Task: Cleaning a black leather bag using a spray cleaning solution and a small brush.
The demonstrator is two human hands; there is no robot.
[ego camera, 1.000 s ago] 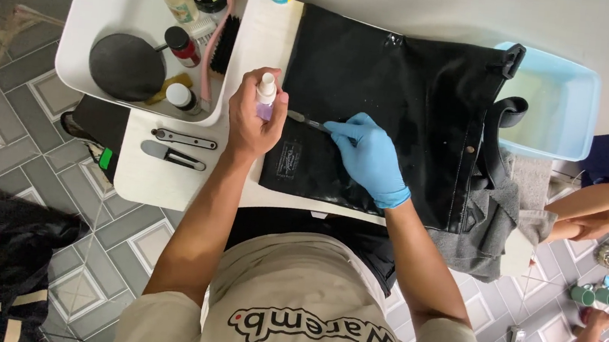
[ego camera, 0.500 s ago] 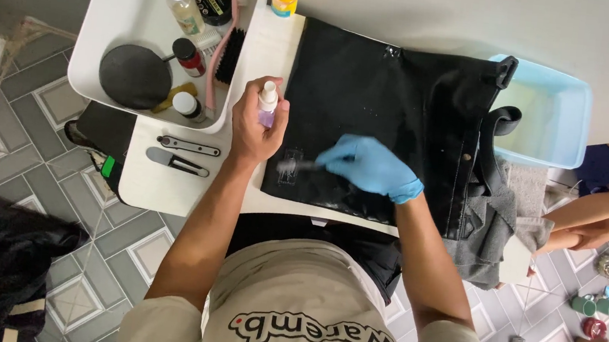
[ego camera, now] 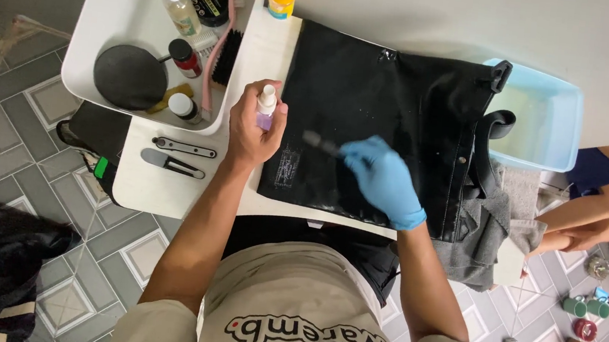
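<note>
At the left edge of the worktop (ego camera: pixel 159 190) a white tray (ego camera: pixel 90 58) holds bottles and brushes, with two metal tools (ego camera: pixel 174 156) lying just below it. The left hand (ego camera: pixel 252 128), fingers closed around a small spray bottle (ego camera: pixel 267 107), has stayed beside the black bag (ego camera: pixel 402 106). The gloved right hand (ego camera: pixel 383 179), gripping a blurred brush (ego camera: pixel 321 144), has shifted back across the bag's front, so scrubbing looks underway. A pale blue basin (ego camera: pixel 543 121) sits to the right.
</note>
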